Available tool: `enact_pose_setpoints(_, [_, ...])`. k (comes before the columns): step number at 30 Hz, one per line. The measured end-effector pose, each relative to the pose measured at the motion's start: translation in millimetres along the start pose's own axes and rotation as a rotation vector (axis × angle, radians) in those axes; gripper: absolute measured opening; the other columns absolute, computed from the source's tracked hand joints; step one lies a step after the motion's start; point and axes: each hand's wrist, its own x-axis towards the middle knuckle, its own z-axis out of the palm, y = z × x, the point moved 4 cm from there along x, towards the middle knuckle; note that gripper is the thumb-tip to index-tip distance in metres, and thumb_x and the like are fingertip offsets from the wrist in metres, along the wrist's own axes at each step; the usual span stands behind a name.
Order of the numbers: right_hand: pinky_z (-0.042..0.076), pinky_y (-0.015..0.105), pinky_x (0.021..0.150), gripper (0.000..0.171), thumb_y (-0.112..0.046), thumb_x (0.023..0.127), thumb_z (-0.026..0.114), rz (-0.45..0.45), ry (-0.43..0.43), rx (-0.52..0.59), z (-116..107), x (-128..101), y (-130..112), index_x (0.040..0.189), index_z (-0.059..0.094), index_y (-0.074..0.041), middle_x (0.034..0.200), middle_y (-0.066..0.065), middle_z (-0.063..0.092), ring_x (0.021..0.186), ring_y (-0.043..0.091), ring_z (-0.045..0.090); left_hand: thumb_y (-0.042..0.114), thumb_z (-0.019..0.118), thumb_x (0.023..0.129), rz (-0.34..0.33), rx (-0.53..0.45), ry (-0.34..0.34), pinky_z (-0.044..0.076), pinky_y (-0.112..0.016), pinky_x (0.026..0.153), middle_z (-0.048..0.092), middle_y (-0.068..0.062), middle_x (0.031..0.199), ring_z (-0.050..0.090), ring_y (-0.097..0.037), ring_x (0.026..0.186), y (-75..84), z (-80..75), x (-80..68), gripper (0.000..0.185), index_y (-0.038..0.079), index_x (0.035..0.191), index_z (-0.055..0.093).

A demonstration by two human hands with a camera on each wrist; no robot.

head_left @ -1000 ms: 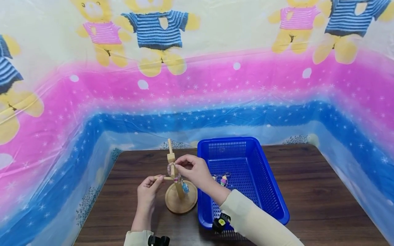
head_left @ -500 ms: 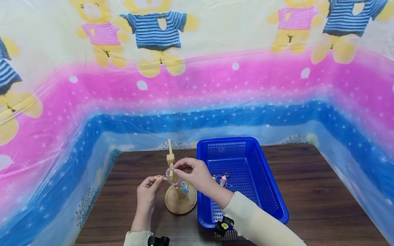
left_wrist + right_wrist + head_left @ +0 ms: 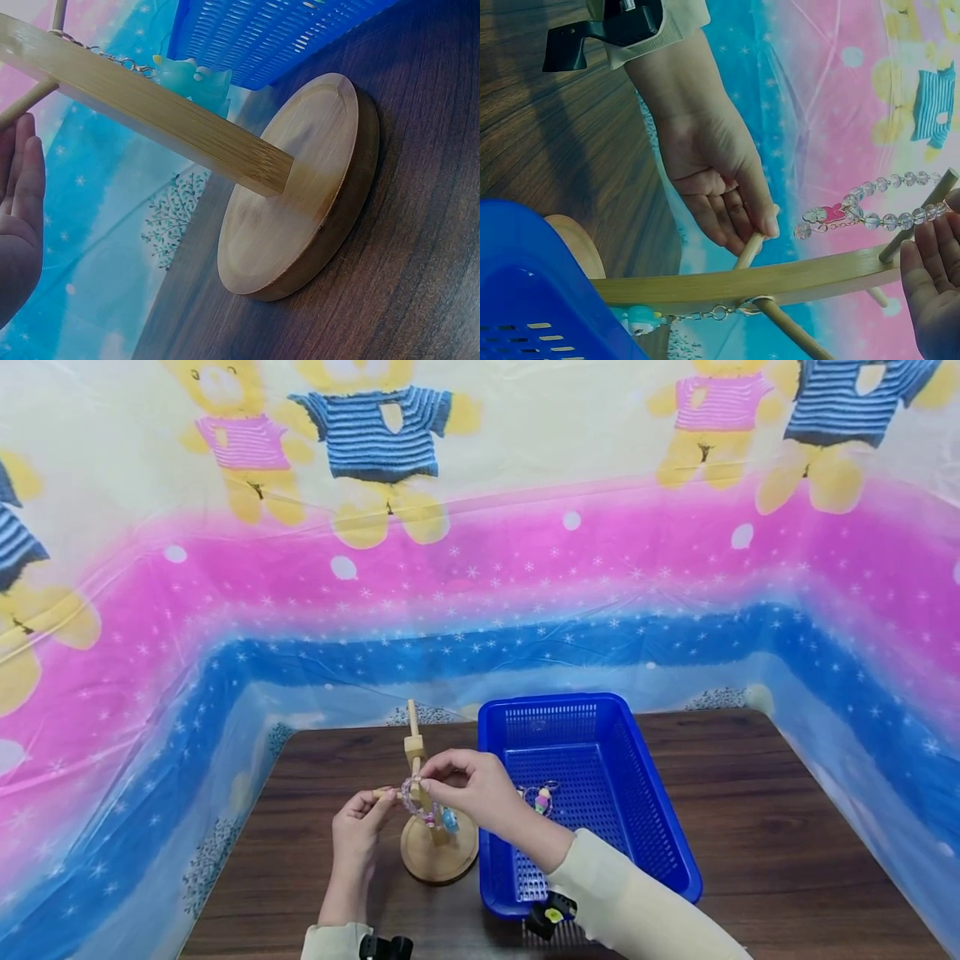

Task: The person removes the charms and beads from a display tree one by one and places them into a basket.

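- Head view: I record the bracelet of clear, pink-tinged beads (image 3: 407, 799) hanging before the pale wooden stand with a round base (image 3: 439, 858), its top pinched by the thumb and fingers of the right hand (image 3: 468, 785). Holding it by the top, I judge, lets the loop hang open.
- Head view: The left hand (image 3: 358, 827) grips part of the stand, presumably to steady it. The left forearm comes up nearly straight; the right reaches in diagonally across the blue perforated plastic basket (image 3: 651, 793), which holds small multicoloured trinkets (image 3: 542, 800).
- Left wrist view: The base sits flat on the dark wood-grain table (image 3: 420, 195). Left fingers lie against the slim round wooden peg (image 3: 28, 103); the thumb is not shown. A translucent turquoise figure charm (image 3: 196, 86) hangs by its metal chain, beside the post.
- Right wrist view: I confirm left thumb and forefinger closed on that peg's end, remaining fingers curled behind. The right hand is cut off at the edge, so its pinch cannot be verified here. Bracelet strands pass close by the upper wooden peg (image 3: 939, 191); whether the loop encircles it, I cannot tell.
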Motion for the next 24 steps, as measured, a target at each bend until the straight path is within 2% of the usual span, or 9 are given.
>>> enact_pose_setpoints(11, [0.058,0.012,0.078,0.013,-0.009,0.096,0.069,0.020,-0.034,-0.018,-1.6,-3.9,-5.7,0.105,0.074,-0.001,0.105,0.022,0.074,0.084,-0.002,0.065,-0.011,0.063,0.094,-0.017,0.018,0.020,0.064,-0.016,0.075,0.075,0.009,0.082,0.072,-0.002,0.075,-0.4,-1.1,0.5,0.036,0.015,0.070,0.069])
enact_pose_setpoints(24, [0.057,0.011,0.076,0.012,-0.007,0.096,0.069,0.037,-0.060,-0.029,-1.2,-7.5,-11.3,0.104,0.073,0.000,0.102,0.022,0.074,0.082,-0.001,0.064,-0.012,0.062,0.094,-0.013,0.005,0.001,0.064,-0.016,0.076,0.075,0.010,0.081,0.073,-0.002,0.076,-1.7,-1.3,1.4,0.037,0.016,0.070,0.069])
